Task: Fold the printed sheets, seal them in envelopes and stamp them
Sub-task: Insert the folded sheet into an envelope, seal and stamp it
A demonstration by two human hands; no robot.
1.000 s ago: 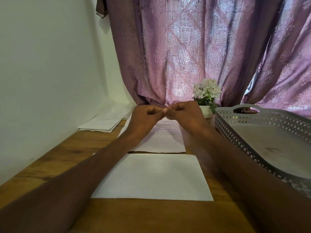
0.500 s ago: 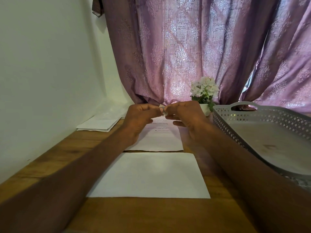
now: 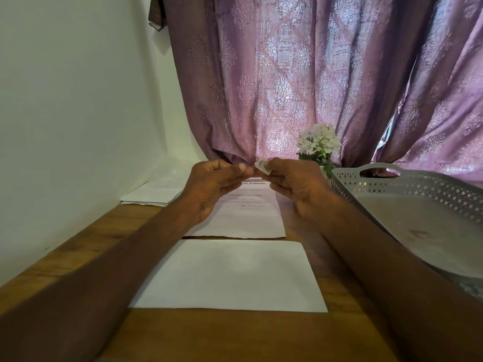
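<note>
A plain white envelope (image 3: 230, 275) lies flat on the wooden table (image 3: 235, 335) close to me. Beyond it lies a printed sheet (image 3: 245, 215) with dark heading text. Both my hands are raised above that sheet, fingertips nearly meeting. My right hand (image 3: 295, 184) pinches a small pale stamp (image 3: 262, 165) between thumb and fingers. My left hand (image 3: 214, 184) has its thumb and fingers pressed together just left of the stamp; whether they touch it I cannot tell.
A grey perforated plastic tray (image 3: 407, 189) stands at the right. A pile of white papers (image 3: 154, 192) rests at the far left by the wall. A small pot of white flowers (image 3: 318, 147) stands before the purple curtain (image 3: 313, 74).
My hands have drawn slightly apart, and the small stamp now shows at my right fingertips. The camera view has tilted a little.
</note>
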